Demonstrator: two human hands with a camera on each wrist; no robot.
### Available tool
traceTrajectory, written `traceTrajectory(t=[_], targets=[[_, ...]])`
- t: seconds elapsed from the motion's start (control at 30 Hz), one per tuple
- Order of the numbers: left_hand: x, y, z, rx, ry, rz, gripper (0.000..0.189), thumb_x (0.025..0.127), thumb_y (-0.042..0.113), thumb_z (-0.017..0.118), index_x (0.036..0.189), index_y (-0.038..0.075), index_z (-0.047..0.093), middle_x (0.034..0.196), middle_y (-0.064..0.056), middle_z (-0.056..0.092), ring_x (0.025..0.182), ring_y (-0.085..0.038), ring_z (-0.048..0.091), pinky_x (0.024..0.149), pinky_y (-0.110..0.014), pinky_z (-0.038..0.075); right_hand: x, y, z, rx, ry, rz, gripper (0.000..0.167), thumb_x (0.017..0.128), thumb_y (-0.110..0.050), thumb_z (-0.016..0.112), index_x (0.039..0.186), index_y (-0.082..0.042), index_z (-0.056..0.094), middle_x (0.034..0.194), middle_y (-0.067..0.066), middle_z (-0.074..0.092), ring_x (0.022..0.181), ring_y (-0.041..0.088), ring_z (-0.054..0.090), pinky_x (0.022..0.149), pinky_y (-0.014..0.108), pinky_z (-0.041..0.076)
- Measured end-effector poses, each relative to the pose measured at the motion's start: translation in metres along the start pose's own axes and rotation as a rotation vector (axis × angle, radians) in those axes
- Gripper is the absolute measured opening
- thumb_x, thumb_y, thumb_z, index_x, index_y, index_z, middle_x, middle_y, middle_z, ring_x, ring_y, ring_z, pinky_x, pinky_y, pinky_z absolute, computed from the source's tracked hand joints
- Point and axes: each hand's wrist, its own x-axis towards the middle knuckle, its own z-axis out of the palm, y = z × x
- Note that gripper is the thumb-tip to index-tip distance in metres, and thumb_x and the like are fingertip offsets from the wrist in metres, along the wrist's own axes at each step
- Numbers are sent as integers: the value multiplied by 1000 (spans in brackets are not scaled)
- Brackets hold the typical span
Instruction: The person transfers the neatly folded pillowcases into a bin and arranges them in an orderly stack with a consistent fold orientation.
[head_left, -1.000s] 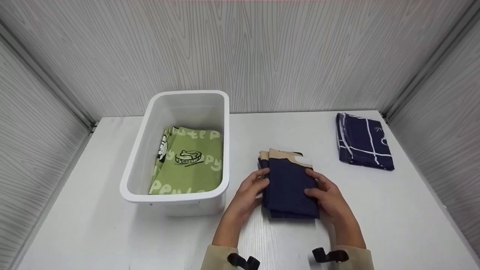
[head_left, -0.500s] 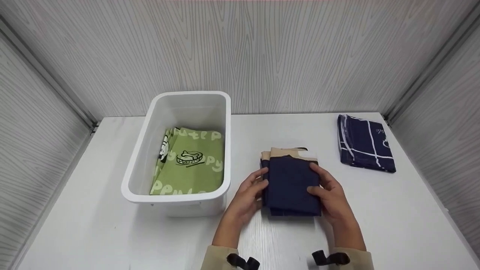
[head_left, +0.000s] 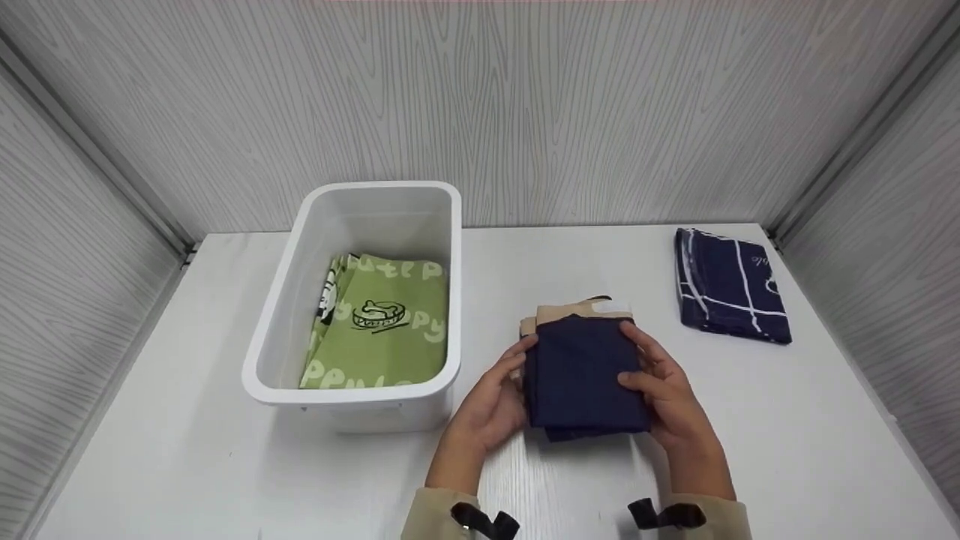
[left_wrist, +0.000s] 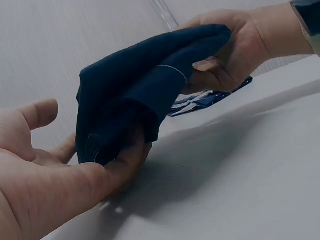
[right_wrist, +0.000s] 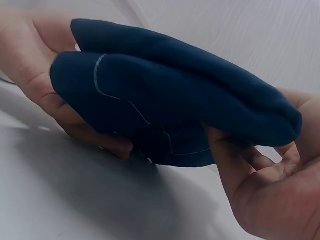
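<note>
Both hands hold a folded navy cloth (head_left: 589, 371) with a tan and white band at its far end, raised over the white table. My left hand (head_left: 491, 409) holds its left side, fingers curving beneath the fold; the left wrist view shows the thumb (left_wrist: 42, 114) lifted away from the fabric. At the opposite side, my right hand (head_left: 667, 394) grips the edge with the thumb on top and other fingers underneath. Seen from the right wrist, the cloth (right_wrist: 165, 90) hangs in thick layers with pale stitching, its underside partly hidden by fingers.
To the left stands a deep white plastic bin (head_left: 255, 360) with a folded green printed cloth (head_left: 390, 337) inside. Another folded navy cloth (head_left: 731, 285) with white lines lies at the back right of the table (head_left: 570, 262). Grey wood-grain panels (head_left: 570, 112) enclose the back and sides.
The near end of the navy cloth has risen and tilted toward me, its top layer shifting forward. My left thumb no longer shows on top of it. Bin and other cloths stay put.
</note>
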Motion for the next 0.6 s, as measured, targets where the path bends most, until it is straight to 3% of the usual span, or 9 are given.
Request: traceTrajectory(t=[0.13, 0.33, 0.5, 0.6], targets=[[-1, 2, -2, 22, -22, 11, 51, 101, 31, 48, 151, 27, 42, 151, -10, 39, 125, -27, 45, 99, -44, 43, 0, 1, -5, -72, -3, 24, 79, 85, 15, 55, 155, -18, 36, 158, 2, 33, 140, 22, 38, 95, 33, 52], [-4, 5, 3, 163, 11, 64, 50, 100, 31, 49, 149, 25, 44, 149, -9, 45, 124, -26, 51, 95, -42, 47, 1, 4, -8, -181, 27, 39, 80, 83, 17, 56, 154, -15, 39, 157, 2, 34, 139, 23, 34, 95, 30, 50], [-4, 4, 5, 268, 12, 80, 53, 100, 24, 55, 151, 22, 42, 152, -10, 41, 124, -30, 54, 92, -45, 51, 2, 6, -9, -220, 34, 54, 78, 84, 15, 55, 153, -17, 40, 158, 1, 33, 141, 22, 32, 95, 27, 49], [-4, 2, 4, 317, 26, 75, 55, 99, 20, 56, 152, 21, 40, 155, -12, 37, 122, -32, 56, 90, -47, 52, 2, 7, -11, -255, 23, 69, 76, 87, 11, 56, 154, -18, 38, 160, -1, 30, 145, 20, 26, 104, 26, 41]])
